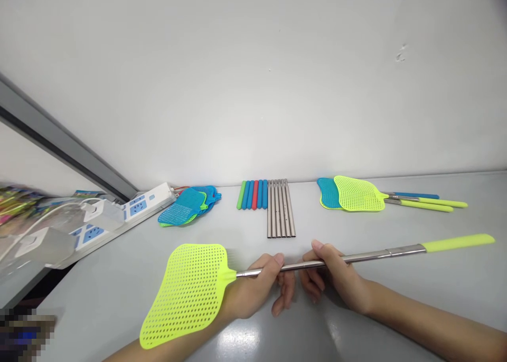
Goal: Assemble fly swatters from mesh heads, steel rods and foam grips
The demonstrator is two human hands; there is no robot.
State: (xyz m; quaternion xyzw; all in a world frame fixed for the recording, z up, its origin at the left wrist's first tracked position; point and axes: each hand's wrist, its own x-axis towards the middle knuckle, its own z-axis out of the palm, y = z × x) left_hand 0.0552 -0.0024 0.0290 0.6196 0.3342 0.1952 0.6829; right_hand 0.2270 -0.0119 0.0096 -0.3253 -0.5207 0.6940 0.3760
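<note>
A yellow-green fly swatter [186,288] with a perforated head and an extended metal telescopic rod lies across both hands above the table. My left hand [263,283] is closed on the rod close to the swatter head, thumb on top. Further along, my right hand [332,269] grips the middle of the rod with thumb and fingers. The yellow-green handle sleeve [459,243] sticks out to the right, with the rod sloping slightly upward toward it.
Loose swatter heads [186,206] are stacked at back left, beside a white power strip [154,199] with adapters. Several coloured handle sleeves [252,194] and metal rods [280,211] lie in rows near the wall. Whole fly swatters [358,194] are piled at back right.
</note>
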